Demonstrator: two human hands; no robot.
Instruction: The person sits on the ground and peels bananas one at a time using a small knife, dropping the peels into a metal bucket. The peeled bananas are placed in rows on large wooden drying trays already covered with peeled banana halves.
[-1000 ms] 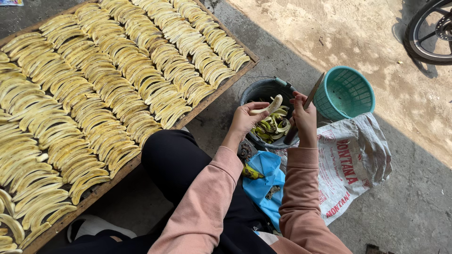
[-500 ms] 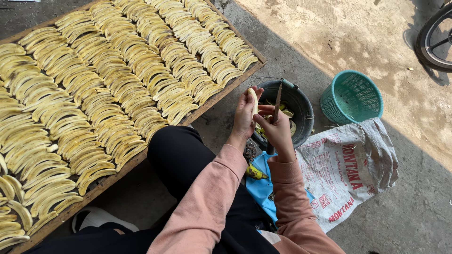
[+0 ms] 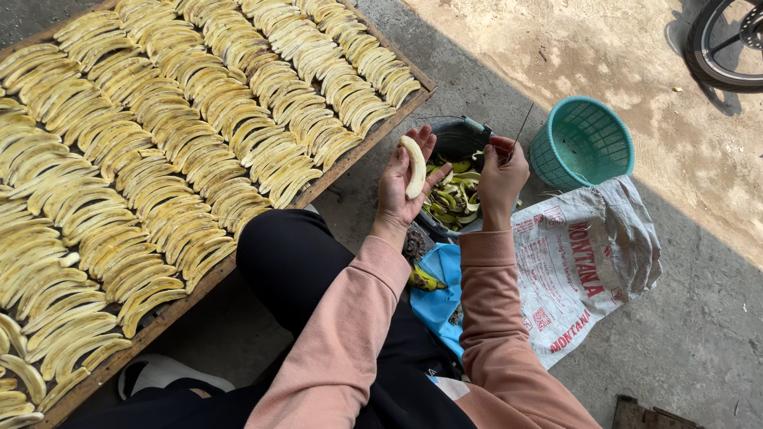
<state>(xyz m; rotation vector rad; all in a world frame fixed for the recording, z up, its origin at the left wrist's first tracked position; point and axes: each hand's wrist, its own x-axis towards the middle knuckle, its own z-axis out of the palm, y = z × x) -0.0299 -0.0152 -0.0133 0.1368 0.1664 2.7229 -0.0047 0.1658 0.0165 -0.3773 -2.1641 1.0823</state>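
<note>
A: What is in the left hand [image 3: 401, 187]?

B: A peeled banana [image 3: 413, 166]. It lies in the palm, and the fingers curl loosely around it.

A: And the right hand [image 3: 501, 175]?

B: Its fingers are pinched together on a thin knife [image 3: 518, 131] that points up and away.

A: Where are the hands?

B: Over a dark bucket [image 3: 455, 143] with banana peels [image 3: 455, 195] in it.

A: What else is near?

B: A teal basket [image 3: 582, 143] sits to the right. A white sack [image 3: 584, 266] lies nearer, also on the right. A big wooden tray [image 3: 362, 155] on the left holds rows of peeled bananas.
</note>
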